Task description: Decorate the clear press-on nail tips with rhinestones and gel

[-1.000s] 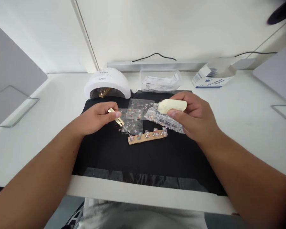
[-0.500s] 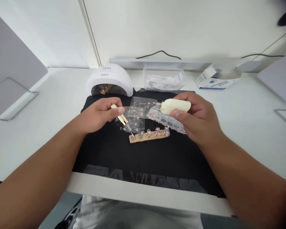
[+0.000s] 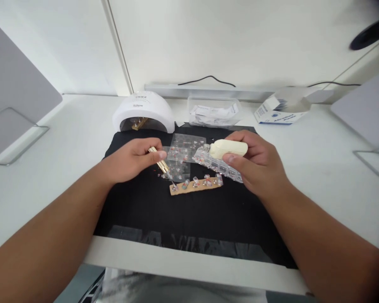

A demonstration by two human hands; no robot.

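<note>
My left hand (image 3: 139, 158) is closed around the gold handle of a thin brush (image 3: 163, 165). The brush slants down to the right, its tip at the leftmost clear nail tip (image 3: 174, 188) on a tan display strip (image 3: 196, 188). Several more decorated nail tips stand along that strip. In my right hand (image 3: 255, 158) is a pale yellow, rounded handheld device (image 3: 229, 148), gripped between thumb and fingers above the strip's right end. Below it lies a clear compartment case (image 3: 222, 165) of small gems, partly hidden by the right hand. Transparent sticker sheets (image 3: 180, 158) lie between the hands.
A white nail lamp (image 3: 143, 107) stands at the back left with another strip inside. Behind the black mat (image 3: 189, 219) are a clear plastic tub (image 3: 213, 113) of packets and an opened white box (image 3: 282, 109). Wire-framed grey panels (image 3: 15, 84) flank the table.
The camera view has shifted slightly, so the scene sits lower and a little to the left. Both hands keep their holds, and the brush tip stays at the leftmost nail tip.
</note>
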